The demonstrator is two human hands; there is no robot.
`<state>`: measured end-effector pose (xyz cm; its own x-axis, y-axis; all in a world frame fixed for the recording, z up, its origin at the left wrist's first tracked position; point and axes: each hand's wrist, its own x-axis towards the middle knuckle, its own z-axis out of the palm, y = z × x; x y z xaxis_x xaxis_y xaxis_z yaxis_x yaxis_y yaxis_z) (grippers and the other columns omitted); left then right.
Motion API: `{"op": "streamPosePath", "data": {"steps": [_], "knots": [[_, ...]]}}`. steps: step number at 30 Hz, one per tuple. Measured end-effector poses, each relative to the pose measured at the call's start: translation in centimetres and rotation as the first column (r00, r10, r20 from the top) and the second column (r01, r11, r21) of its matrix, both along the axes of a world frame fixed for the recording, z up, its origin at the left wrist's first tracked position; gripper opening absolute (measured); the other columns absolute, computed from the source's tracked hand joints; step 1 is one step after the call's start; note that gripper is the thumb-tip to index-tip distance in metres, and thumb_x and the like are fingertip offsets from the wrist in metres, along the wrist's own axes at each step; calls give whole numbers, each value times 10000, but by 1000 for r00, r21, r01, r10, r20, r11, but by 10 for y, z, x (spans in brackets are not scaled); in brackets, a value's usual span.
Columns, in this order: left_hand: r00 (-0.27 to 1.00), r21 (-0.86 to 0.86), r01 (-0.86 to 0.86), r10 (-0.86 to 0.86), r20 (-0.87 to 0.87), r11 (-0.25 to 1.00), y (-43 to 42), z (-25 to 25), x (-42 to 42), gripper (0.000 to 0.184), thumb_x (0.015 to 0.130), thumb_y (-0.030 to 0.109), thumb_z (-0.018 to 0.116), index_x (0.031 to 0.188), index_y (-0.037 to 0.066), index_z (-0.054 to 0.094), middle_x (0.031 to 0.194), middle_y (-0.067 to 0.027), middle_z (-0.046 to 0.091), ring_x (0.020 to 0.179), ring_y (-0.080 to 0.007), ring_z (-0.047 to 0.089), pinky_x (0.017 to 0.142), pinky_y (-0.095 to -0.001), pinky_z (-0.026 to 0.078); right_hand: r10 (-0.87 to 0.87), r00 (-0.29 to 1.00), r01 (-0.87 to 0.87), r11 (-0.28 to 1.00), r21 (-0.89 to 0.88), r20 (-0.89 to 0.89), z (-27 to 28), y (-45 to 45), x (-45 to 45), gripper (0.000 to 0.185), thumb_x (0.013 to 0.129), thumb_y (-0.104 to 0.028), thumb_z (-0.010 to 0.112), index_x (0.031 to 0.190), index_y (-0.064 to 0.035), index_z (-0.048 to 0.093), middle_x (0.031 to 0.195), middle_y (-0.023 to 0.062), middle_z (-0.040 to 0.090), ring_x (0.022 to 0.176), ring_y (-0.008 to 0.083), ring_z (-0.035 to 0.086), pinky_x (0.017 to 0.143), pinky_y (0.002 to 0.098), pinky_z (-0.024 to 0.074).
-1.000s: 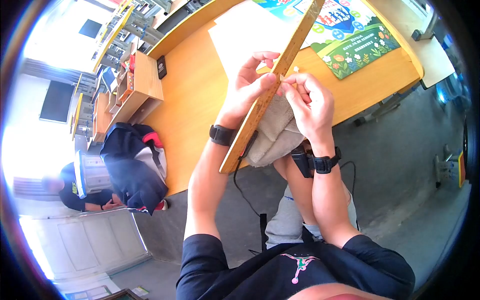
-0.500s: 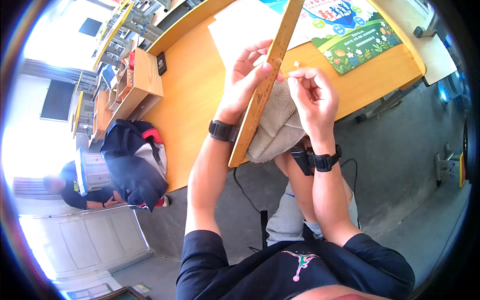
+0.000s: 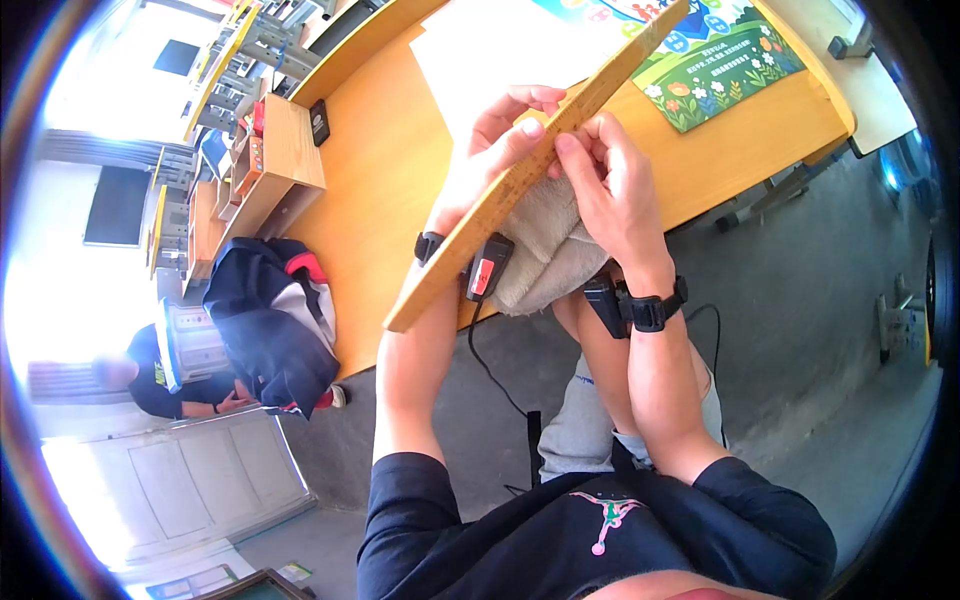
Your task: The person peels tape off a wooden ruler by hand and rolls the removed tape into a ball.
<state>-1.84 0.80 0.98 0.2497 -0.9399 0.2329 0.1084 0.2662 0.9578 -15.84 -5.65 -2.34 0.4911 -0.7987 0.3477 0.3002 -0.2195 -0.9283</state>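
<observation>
A long wooden ruler (image 3: 480, 220) slants across the view, from over my left forearm up to the poster. My left hand (image 3: 490, 150) holds it near the middle, thumb on the near side and fingers partly hidden behind it. My right hand (image 3: 622, 195) pinches at its right edge with thumb and forefinger; whether something small is also between those fingertips is hidden. Beneath the hands, a beige-grey fluffy cloth (image 3: 545, 245) hangs at the desk edge. A black device with a red-and-white label (image 3: 487, 268) lies beside the cloth, its cable hanging down.
On the wooden desk (image 3: 380, 190) lie white paper (image 3: 470, 65) and a green flowered poster (image 3: 715, 85). A dark jacket (image 3: 265, 310) drapes at the left, near a wooden shelf box (image 3: 285, 155) and a small black case (image 3: 318, 122). Another person (image 3: 165, 375) sits at far left.
The ruler has tilted, its lower end swinging left over my forearm and its top going right. My right hand has moved left onto the ruler. The black device has come into view.
</observation>
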Motion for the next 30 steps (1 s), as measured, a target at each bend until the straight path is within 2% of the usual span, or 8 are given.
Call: {"op": "streamPosePath", "data": {"steps": [4, 8, 11, 14, 17, 19, 22, 30], "knots": [[992, 51, 90, -85, -88, 995, 1, 4, 2, 330, 973, 228, 605, 1215, 4, 587, 1064, -108, 630, 803, -165, 621, 740, -294, 526, 42, 995, -49, 995, -85, -85, 9, -2, -9, 159, 992, -130, 554, 891, -7, 549, 702, 84, 659, 556, 133, 544, 531, 282, 416], [997, 132, 69, -63, -55, 989, 3, 5, 0, 318, 998, 223, 558, 1224, 2, 594, 1023, -107, 644, 793, -160, 628, 721, -286, 521, 61, 998, -63, 995, -75, -26, 2, -5, -7, 187, 998, -137, 522, 863, -9, 544, 630, 47, 592, 557, 108, 521, 528, 273, 406], [997, 199, 74, -68, -41, 977, 2, 4, 7, 333, 1006, 203, 536, 1255, -12, 589, 1115, -132, 637, 794, -169, 630, 727, -300, 527, 104, 994, -105, 994, -26, -41, -4, -9, -10, 199, 1006, -141, 500, 867, -8, 546, 636, 14, 550, 583, 82, 497, 534, 260, 395], [981, 70, 166, -157, -116, 984, 0, -9, 16, 334, 983, 115, 553, 1289, -18, 579, 1234, -152, 608, 854, -200, 665, 814, -329, 554, 144, 989, -146, 987, 62, 36, -4, -9, -9, 199, 1014, -138, 481, 884, -5, 552, 676, 0, 534, 647, 66, 485, 582, 241, 396], [970, 7, 229, -227, -88, 973, -4, -14, 13, 411, 927, 40, 637, 1325, -20, 556, 1378, -145, 528, 1065, -238, 650, 955, -360, 537, 126, 987, -139, 981, 134, 102, -1, -6, -10, 198, 1022, -134, 471, 907, 0, 561, 746, 13, 570, 709, 64, 489, 639, 231, 401], [963, -140, 266, -269, -1, 954, -7, -14, 9, 539, 846, -21, 730, 1351, 2, 543, 1445, -129, 470, 1263, -253, 546, 1042, -371, 494, 121, 987, -138, 976, 168, 106, 1, -6, -12, 196, 1027, -134, 468, 915, 0, 558, 774, 22, 583, 743, 61, 497, 674, 231, 407], [955, -139, 176, -134, 265, 975, -7, -7, 1, 616, 798, 74, 813, 1357, 23, 556, 1512, -139, 418, 1272, -231, 545, 1037, -364, 487, 111, 982, -134, 979, 153, 152, -2, -7, -11, 187, 1027, -136, 481, 922, -4, 561, 758, 3, 554, 716, 52, 470, 645, 228, 394], [820, -172, -38, 129, 558, 984, -3, -2, -8, 495, 836, 4, 719, 1311, 22, 580, 1416, -154, 536, 1249, -230, 565, 1026, -349, 474, 146, 985, -159, 976, 150, 96, 1, -7, -13, 171, 1025, -150, 510, 940, -19, 580, 702, -48, 449, 635, 32, 383, 548, 226, 315]]}}
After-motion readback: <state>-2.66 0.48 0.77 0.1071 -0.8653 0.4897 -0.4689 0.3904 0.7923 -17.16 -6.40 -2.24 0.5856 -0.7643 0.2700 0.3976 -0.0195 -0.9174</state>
